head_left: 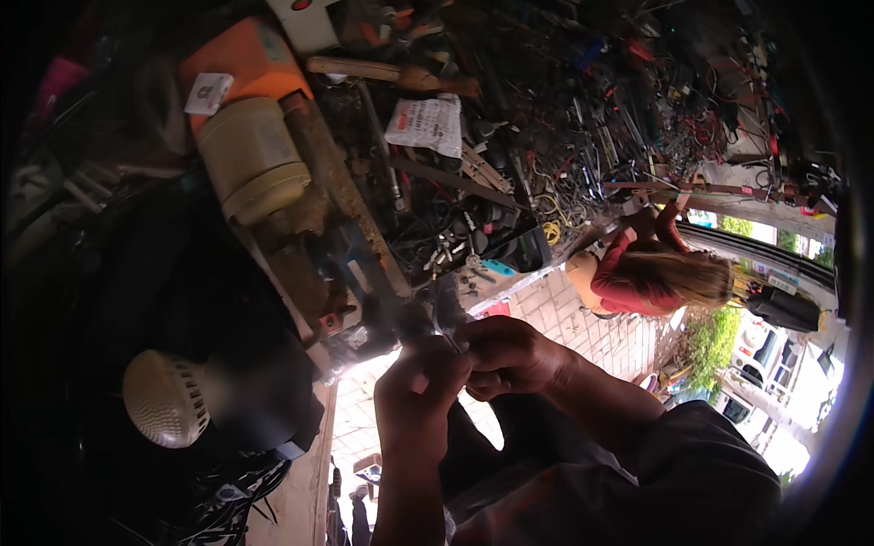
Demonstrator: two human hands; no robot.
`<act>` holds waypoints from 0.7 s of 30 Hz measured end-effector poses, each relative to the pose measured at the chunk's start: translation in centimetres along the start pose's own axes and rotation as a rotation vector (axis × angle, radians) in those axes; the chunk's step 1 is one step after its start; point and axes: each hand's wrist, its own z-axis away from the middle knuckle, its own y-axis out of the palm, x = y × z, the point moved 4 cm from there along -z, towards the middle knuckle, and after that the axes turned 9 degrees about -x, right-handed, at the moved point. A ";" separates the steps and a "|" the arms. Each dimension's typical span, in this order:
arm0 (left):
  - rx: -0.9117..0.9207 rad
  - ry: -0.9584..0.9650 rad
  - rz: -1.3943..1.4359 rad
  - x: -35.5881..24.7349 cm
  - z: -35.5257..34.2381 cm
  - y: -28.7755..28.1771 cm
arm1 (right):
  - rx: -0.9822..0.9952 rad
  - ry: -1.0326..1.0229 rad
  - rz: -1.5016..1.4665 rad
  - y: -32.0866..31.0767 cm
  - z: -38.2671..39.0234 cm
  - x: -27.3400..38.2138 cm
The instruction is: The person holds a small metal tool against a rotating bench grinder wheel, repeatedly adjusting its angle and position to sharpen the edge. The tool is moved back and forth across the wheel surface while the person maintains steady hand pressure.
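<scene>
A small dark part [448, 338], too blurred to identify, is pinched betw. closed left hand [414, 391] & right hand [510, 357], near the cluttered workbench [364, 227] w/ cream jug [253, 159] far left.

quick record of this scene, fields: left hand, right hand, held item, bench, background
left hand: left hand raised, fingers pinched beside the right
right hand: right hand closed against the left
held item: small dark part, too blurred to identify
bench: cluttered workbench with cream jar, tangled wires
background: person in red top, crouched on paving
</scene>
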 end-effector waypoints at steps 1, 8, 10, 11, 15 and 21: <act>0.006 0.020 -0.018 -0.3 0.2 0.0 | 0.030 -0.003 -0.007 0.2 -0.1 0.0; -0.098 0.096 0.109 -0.9 -0.4 -1.9 | -0.130 -0.143 0.137 2.1 -1.3 0.3; -0.124 0.092 0.142 -0.4 -0.7 -2.3 | -0.215 -0.265 0.287 2.4 -0.8 0.6; -0.151 0.107 0.062 -0.5 -0.7 -2.4 | -0.267 -0.336 0.408 2.7 -0.5 0.8; -0.208 0.178 -0.197 -2.0 0.4 -1.4 | -0.416 -0.574 0.662 3.6 0.6 0.8; -0.412 0.616 -0.273 -4.5 0.1 -2.3 | -0.391 -0.617 0.741 5.1 -0.2 1.3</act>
